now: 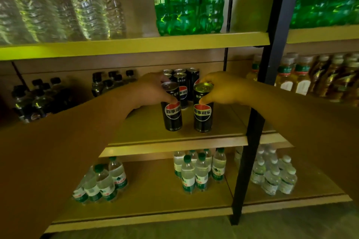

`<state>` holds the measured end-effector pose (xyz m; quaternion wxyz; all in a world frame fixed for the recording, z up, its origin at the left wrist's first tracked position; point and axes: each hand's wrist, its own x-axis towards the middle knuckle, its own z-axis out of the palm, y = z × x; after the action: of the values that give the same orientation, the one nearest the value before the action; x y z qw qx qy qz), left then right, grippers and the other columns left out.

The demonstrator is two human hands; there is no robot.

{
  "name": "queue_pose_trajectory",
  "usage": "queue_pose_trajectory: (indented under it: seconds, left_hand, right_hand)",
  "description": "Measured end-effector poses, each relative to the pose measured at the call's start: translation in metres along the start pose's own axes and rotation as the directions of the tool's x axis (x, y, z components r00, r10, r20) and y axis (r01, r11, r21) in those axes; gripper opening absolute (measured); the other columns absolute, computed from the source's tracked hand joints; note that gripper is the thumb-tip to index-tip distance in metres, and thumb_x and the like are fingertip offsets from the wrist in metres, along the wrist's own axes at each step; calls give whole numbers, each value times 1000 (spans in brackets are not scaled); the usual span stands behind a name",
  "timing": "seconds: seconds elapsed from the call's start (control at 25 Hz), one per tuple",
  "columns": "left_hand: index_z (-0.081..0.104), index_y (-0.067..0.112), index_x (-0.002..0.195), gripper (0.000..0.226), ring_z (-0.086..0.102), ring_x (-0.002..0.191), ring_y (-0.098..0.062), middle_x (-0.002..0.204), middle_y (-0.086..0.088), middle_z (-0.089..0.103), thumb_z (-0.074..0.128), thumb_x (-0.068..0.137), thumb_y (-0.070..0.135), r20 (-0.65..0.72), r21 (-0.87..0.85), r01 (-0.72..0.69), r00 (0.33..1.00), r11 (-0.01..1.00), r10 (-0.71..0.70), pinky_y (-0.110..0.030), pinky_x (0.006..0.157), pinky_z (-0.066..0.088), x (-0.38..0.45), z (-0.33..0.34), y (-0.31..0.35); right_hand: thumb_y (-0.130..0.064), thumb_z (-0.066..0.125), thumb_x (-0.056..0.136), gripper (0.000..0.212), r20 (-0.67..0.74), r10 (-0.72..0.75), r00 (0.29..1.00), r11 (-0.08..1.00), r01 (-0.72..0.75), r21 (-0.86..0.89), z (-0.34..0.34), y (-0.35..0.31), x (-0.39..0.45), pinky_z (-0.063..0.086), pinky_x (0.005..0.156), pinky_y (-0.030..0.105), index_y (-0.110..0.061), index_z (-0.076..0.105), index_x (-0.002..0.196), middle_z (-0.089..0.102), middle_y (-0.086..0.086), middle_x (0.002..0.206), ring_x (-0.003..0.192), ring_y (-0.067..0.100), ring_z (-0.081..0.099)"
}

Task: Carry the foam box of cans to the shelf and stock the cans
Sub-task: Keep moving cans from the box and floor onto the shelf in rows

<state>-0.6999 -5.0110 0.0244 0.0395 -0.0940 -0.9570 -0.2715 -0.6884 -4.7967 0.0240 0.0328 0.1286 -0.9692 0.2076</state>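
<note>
Two tall black cola cans stand upright near the front of the middle shelf. My left hand grips the left can around its upper part. My right hand grips the right can the same way, thumb on its front. Behind them, several more black cans stand in a cluster toward the shelf's back. The foam box is out of view.
Dark small bottles sit at the shelf's left. Green bottles and clear water bottles fill the shelf above, small water bottles the one below. A dark upright post stands just right of the cans.
</note>
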Motion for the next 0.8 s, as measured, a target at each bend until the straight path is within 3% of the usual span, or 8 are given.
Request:
queue_pose_trajectory:
  seconds: [0.16,0.4,0.6,0.72,0.8]
  left_hand:
    - [59,20,127,60,58,97,-16,123,-2,62,85,73,24,36,-16,-23,999,1000,24,-28,75,51,29,18,3]
    - [61,18,122,48,58,94,-16,115,-2,64,81,78,21,95,38,-73,993,997,69,-29,78,50,60,31,-5]
    - [61,17,118,36,53,76,-2,101,2,60,73,85,10,110,-52,-87,990,995,92,-16,67,43,73,34,-13]
    - [50,19,137,63,59,101,-12,125,2,60,77,81,11,99,-190,-34,994,981,53,-24,80,48,72,40,-23]
    - [39,21,147,83,57,114,-17,135,1,55,82,76,16,64,-296,12,998,955,8,-28,85,48,69,44,-30]
  right_hand:
    - [-20,77,81,46,15,-5,1000,1000,5,31,9,17,31,53,91,47,-10,62,124,62,14,119,104,30,61]
    - [-18,74,83,44,23,3,1000,1000,-3,17,21,26,66,54,85,37,-14,61,125,62,9,118,101,26,60]
    - [-15,69,88,47,11,28,1000,995,-29,98,28,34,74,48,87,34,-15,55,132,58,9,129,111,26,57]
    - [-17,71,87,71,1,39,999,979,-38,201,32,40,71,44,87,29,-21,36,149,49,1,141,120,21,51]
    - [-21,75,84,86,-18,63,998,950,-54,307,37,43,65,44,87,29,-21,24,153,46,-8,132,117,16,49]
